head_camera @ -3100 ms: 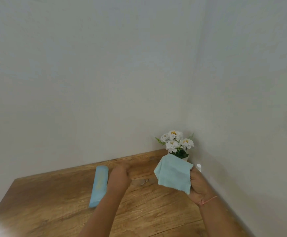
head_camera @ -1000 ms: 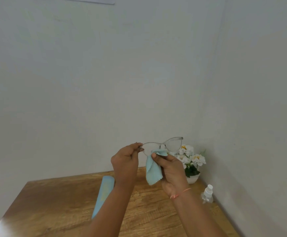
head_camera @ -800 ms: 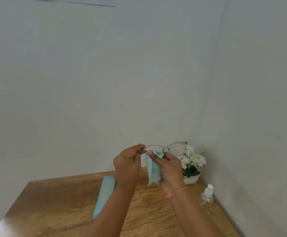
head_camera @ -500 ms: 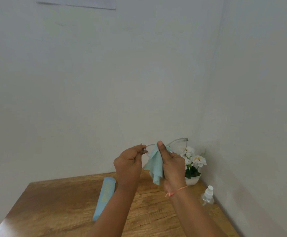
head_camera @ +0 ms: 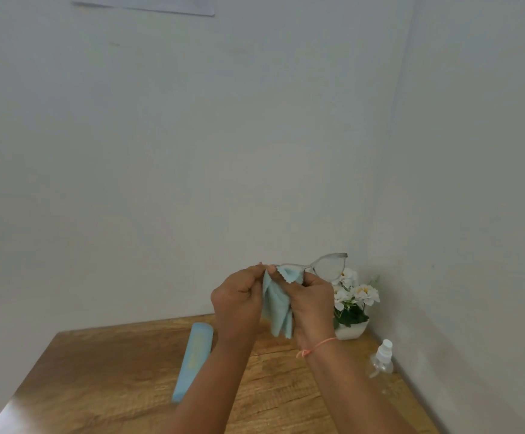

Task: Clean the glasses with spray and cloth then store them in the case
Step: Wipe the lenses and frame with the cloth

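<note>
**Both hands raised, cloth bunched over one lens of the glasses**

Glasses (head_camera: 330,266) are held in the air above the far part of the worktop (head_camera: 98,371), roughly level. Left hand (head_camera: 239,296) pinches the left end of the frame with its fingertips, grip clenched on the glasses. Right hand (head_camera: 312,303) has the light blue cloth (head_camera: 278,311) bunched over the lens next to the left hand. Its fingers curl into the fabric, grip grasping the cloth. Cannot tell whether they also squeeze the lens through it. The rest of the cloth hangs down between the two palms, with a zigzag edge showing at the top. The other lens is bare and sticks out to the right past the right hand, clear with a grey rim, seen against the wall. Thin orange string (head_camera: 317,345) is tied round the right wrist.

On the worktop, a long light blue case (head_camera: 193,355) lies flat and looks closed. It is left of the left forearm, long side running away from the camera, apart from the other things. Small clear spray bottle (head_camera: 381,360) with a white top stands at the right edge near the side wall, well apart from the case. White pot (head_camera: 350,332) with white flowers (head_camera: 356,291) sits in the back right corner, behind and below the right hand, near the bottle but not touching it. Worktop is brown wood grain, set in a corner of two pale walls. Edge of a grey sheet (head_camera: 143,4) shows on the back wall at the top of the view
</note>
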